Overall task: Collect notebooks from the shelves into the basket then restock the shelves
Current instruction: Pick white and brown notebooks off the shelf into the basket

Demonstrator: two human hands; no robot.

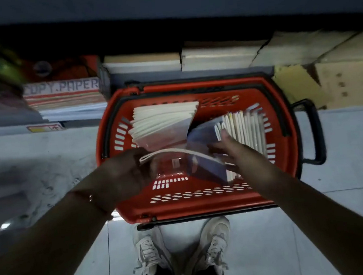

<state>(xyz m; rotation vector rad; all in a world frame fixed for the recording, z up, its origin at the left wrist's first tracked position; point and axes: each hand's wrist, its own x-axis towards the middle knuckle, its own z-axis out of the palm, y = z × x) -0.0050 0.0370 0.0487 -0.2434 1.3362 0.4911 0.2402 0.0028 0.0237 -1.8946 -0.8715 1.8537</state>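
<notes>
Notebooks [165, 121] in red basket [204, 203], pale tiled floor [275, 250], seemingly dim shelving [166, 36]

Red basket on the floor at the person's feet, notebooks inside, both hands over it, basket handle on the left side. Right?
Not quite. The head view shows the black handle on the right side of the basket, not the left. The rest holds: red basket on the floor by the shoes, notebooks inside, left hand and right hand over it.

Stationery shop aisle: red shopping basket [204, 203] on tiled floor [345, 166], low shelves [192, 75] stacked with copy paper box [61, 86] and paper reams [217, 58].
</notes>
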